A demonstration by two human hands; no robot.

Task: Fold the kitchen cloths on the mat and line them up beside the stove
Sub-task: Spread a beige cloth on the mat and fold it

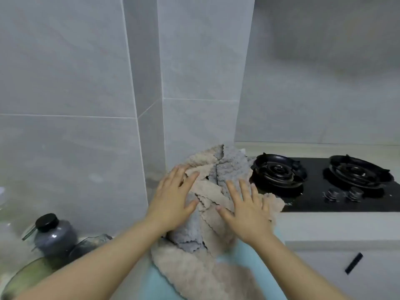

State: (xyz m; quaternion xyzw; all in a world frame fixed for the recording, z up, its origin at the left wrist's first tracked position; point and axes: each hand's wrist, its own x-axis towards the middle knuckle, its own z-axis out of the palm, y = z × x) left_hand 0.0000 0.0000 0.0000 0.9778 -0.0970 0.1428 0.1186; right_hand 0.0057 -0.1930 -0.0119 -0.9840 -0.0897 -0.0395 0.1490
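A heap of fluffy kitchen cloths (pixel 218 169), beige and grey with wavy edges, lies on the counter just left of the black gas stove (pixel 320 182). My left hand (pixel 175 198) rests flat on the heap's left side, fingers spread and straight. On the right side of the heap my right hand (pixel 244 211) lies flat too, fingers straight. A large beige cloth (pixel 190 271) spreads toward me over a light blue mat (pixel 257 256), which shows beneath the cloths.
A tiled wall column stands directly behind the heap. At the left are a dark jar with a black lid (pixel 53 234) and a glass bowl (pixel 28 276). The stove has two burners and two knobs (pixel 344 194). A white cabinet front with a black handle (pixel 354 263) is lower right.
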